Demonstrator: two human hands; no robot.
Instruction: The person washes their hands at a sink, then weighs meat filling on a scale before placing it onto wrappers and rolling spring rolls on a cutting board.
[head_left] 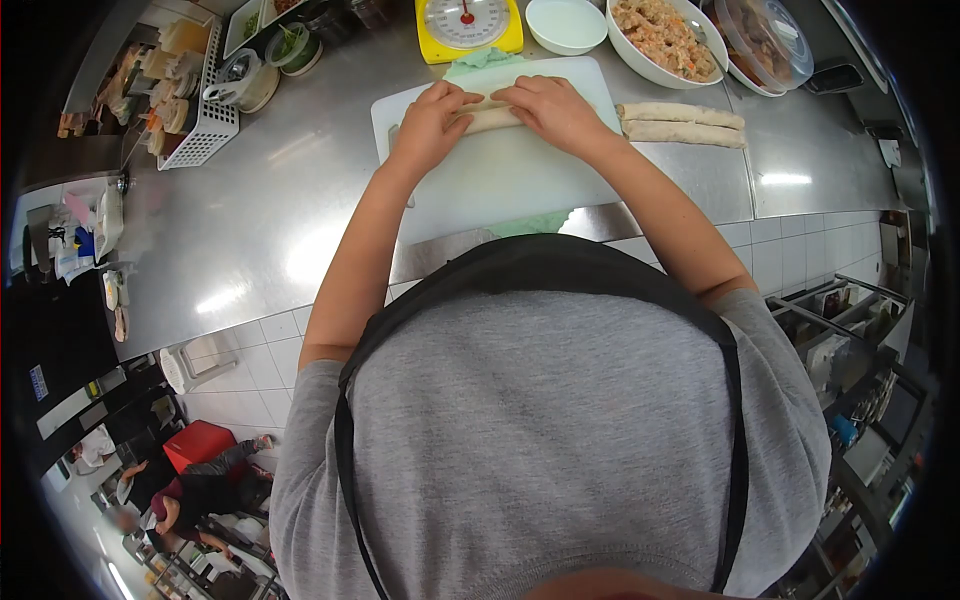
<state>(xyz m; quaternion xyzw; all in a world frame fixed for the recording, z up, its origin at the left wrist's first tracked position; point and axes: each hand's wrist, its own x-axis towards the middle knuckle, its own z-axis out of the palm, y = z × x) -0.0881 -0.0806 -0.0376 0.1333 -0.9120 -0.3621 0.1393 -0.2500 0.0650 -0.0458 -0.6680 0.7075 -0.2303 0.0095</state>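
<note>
The fingers of the left hand (pixel 428 122) and the right hand (pixel 556 112) bend over a long, pale roll (pixel 492 121). They touch it from above, and the fingertips of the two hands are close together. I can't tell if the fingers pinch the roll or only press on it. The roll is right under the fingers, lying sideways, and its middle shows in the gap between the hands.

Under the roll is a white board (pixel 510 185), with much of its bare top on the near side of the fingers. Just past the fingers, at the far edge of the board, is a crumpled green cloth (pixel 487 60). Behind that cloth sits a yellow scale (pixel 428 48) with a round dial.

Past the right fingers is a small white bowl (pixel 567 28). Farther to the right is a big white bowl (pixel 648 72) full of lumpy, orange-pink food (pixel 660 38). A tub with a clear lid (pixel 775 45) is next to it. To the right of the right fingers, beside the board, two more pale rolls (pixel 683 124) lie side by side on the shiny metal table (pixel 270 220).

Well to the left of the left fingers is a white basket (pixel 207 135) with holes in its side.
</note>
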